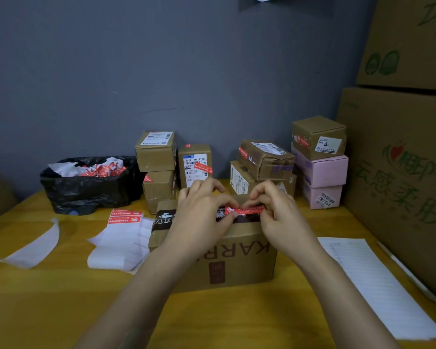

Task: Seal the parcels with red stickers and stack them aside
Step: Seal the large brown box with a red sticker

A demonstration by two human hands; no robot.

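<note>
A brown cardboard parcel (pixel 239 258) with dark printed tape stands on the yellow table (pixel 61 298) in front of me. Over its top, a red sticker (pixel 246 211) is stretched between my hands. My left hand (pixel 202 212) pinches the sticker's left end with thumb and finger. My right hand (pixel 275 210) pinches its right end. Whether the sticker touches the parcel's top I cannot tell. A sheet of red stickers (pixel 125 217) on white backing lies left of the parcel.
Sealed parcels stand behind in stacks: two brown boxes (pixel 156 170), an upright box (pixel 195 165), tilted boxes (pixel 264 162), and a brown box on pink ones (pixel 320 170). A black-lined bin (pixel 86 185) holds waste backing. Big cartons (pixel 400 172) wall the right. Paper strips (pixel 378 285) lie nearby.
</note>
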